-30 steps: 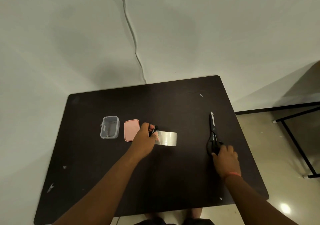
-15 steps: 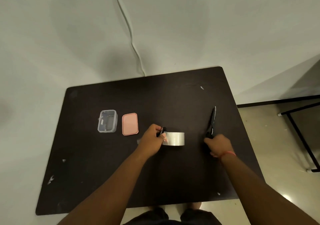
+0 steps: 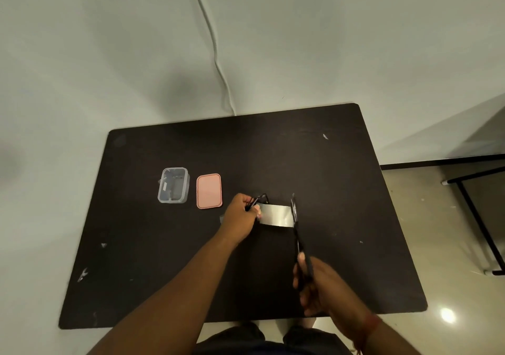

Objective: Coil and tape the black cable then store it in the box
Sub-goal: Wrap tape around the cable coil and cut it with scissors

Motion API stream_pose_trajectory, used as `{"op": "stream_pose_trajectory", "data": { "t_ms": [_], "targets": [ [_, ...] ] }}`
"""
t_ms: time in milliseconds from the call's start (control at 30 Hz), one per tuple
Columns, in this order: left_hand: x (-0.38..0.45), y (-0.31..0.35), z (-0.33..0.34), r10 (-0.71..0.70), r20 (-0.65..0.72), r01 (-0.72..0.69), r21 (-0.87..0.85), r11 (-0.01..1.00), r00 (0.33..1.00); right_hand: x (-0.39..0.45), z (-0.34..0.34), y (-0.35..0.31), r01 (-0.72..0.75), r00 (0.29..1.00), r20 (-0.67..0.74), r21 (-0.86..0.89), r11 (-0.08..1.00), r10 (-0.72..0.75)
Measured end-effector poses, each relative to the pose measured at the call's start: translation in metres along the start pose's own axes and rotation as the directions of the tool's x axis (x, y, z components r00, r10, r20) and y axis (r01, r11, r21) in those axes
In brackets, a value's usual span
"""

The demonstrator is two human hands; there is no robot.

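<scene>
My left hand [image 3: 241,216] grips the coiled black cable [image 3: 259,199] over the middle of the dark table [image 3: 136,259]. A strip of clear tape [image 3: 276,216] stretches from the cable to the right. My right hand [image 3: 317,286] holds black scissors [image 3: 296,226] by the handles, blades pointing away from me at the strip's right end. The clear plastic box [image 3: 173,185] stands open at the left, with its pink lid [image 3: 209,190] lying beside it.
A white wire [image 3: 216,62] runs down the wall behind the table. Small scraps of tape [image 3: 82,275] dot the tabletop. A black metal frame [image 3: 478,218] stands on the floor to the right.
My right hand picked the scissors up from the table's right side and brought them left to the tape strip. My left hand kept holding the cable and tape.
</scene>
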State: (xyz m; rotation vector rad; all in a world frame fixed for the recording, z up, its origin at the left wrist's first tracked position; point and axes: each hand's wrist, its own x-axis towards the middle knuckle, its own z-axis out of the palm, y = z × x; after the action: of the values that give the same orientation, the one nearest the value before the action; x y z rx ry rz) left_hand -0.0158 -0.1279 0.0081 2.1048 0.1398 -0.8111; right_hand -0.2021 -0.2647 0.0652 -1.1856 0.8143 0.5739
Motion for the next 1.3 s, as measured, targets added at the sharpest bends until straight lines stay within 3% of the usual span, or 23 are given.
{"op": "stream_pose_trajectory", "data": {
  "t_ms": [133, 433, 733, 1300],
  "targets": [
    [0.002, -0.009, -0.005, -0.018, -0.077, 0.016, -0.027, 1.0, 0.997, -0.008, 0.013, 0.01, -0.016, 0.997, 0.082, 0.01, 1.0, 0.016],
    [0.002, -0.019, -0.008, -0.088, -0.03, 0.079, -0.229, 0.97, 0.996, -0.007, 0.031, 0.036, 0.015, 0.973, 0.231, -0.011, 1.0, -0.012],
    [0.003, -0.023, -0.01, -0.157, 0.002, 0.149, -0.314, 0.937, 0.988, 0.014, 0.046, 0.05, -0.073, 0.976, 0.209, 0.078, 0.994, 0.055],
    [0.012, -0.025, -0.014, -0.245, 0.036, 0.239, -0.404, 0.883, 0.969, 0.036, 0.052, 0.074, 0.002, 0.978, 0.208, 0.092, 0.996, -0.022]
  ]
}}
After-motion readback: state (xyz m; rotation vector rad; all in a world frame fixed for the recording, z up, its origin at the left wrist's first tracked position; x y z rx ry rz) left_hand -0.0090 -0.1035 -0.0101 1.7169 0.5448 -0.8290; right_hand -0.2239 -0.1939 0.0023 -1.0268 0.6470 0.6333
